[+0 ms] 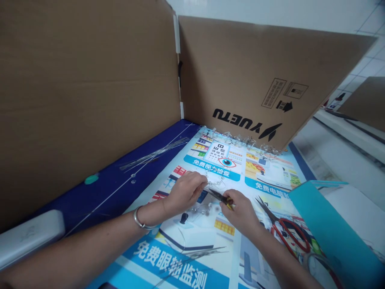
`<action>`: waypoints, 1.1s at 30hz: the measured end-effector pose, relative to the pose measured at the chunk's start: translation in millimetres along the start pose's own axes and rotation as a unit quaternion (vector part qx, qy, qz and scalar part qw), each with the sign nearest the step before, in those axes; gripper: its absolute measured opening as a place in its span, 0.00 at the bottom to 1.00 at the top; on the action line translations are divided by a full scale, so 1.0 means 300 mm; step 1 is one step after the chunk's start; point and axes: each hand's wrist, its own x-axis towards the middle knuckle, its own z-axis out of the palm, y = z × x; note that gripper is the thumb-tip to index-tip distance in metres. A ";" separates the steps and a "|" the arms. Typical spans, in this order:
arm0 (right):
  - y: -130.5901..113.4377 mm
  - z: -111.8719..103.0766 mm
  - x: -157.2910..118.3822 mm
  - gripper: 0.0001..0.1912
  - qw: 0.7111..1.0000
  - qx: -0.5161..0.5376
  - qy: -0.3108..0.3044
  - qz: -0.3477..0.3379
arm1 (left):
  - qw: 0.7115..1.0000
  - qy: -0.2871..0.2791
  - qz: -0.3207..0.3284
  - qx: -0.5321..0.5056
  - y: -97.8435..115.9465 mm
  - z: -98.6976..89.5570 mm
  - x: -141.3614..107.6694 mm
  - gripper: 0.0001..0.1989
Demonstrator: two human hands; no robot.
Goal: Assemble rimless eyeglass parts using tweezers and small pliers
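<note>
My left hand (190,190), with a silver bangle on its wrist, pinches a thin strand of wire with clear beads (219,181) at the middle of the printed mat. Facing it, my right hand (238,208) is closed round small pliers (222,197) with dark jaws and yellow-and-dark handles. The jaws point left, close to the left fingertips. More clear beads (202,209) hang or lie just below the hands; whether they belong to the same strand I cannot tell.
Cardboard panels (240,72) stand behind and left. Beaded pieces (246,140) line the back panel. Wire bundles (156,152) lie at left and near front. Red-handled scissors (290,235) and a teal box (331,224) are at right; a white case (33,237) is at left.
</note>
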 end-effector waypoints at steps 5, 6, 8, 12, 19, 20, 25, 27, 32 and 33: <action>-0.008 -0.002 -0.005 0.08 0.999 -0.021 0.006 -0.027 | 0.999 -0.007 0.012 0.031 0.007 -0.005 0.000 0.07; -0.009 -0.002 -0.006 0.08 0.999 -0.024 0.006 -0.031 | 0.999 -0.009 0.008 0.030 0.009 -0.005 -0.001 0.07; -0.008 -0.002 -0.007 0.08 0.999 -0.031 0.006 -0.039 | 0.999 -0.016 -0.009 0.026 0.011 -0.003 -0.004 0.07; -0.007 -0.002 -0.007 0.08 0.997 -0.047 0.009 -0.053 | 0.998 -0.037 -0.031 0.030 0.011 0.002 -0.010 0.07; -0.002 0.005 -0.009 0.09 0.997 -0.044 0.006 -0.066 | 0.996 -0.041 -0.001 0.079 0.008 0.002 -0.015 0.07; 0.000 0.007 -0.010 0.09 0.997 -0.043 0.007 -0.069 | 0.996 -0.038 0.005 0.083 0.008 0.003 -0.016 0.07; 0.002 0.011 -0.011 0.09 0.996 -0.049 -0.008 -0.073 | 0.994 -0.030 0.024 0.102 0.004 0.007 -0.017 0.06; 0.002 0.010 -0.011 0.08 0.996 -0.054 -0.017 -0.070 | 0.993 -0.028 0.028 0.109 0.004 0.006 -0.016 0.06; 0.002 0.006 -0.011 0.08 0.996 -0.053 -0.027 -0.064 | 0.992 -0.023 0.036 0.118 0.004 0.003 -0.016 0.06; 0.001 0.006 -0.011 0.08 0.996 -0.050 -0.028 -0.064 | 0.992 -0.022 0.036 0.119 0.004 0.004 -0.017 0.06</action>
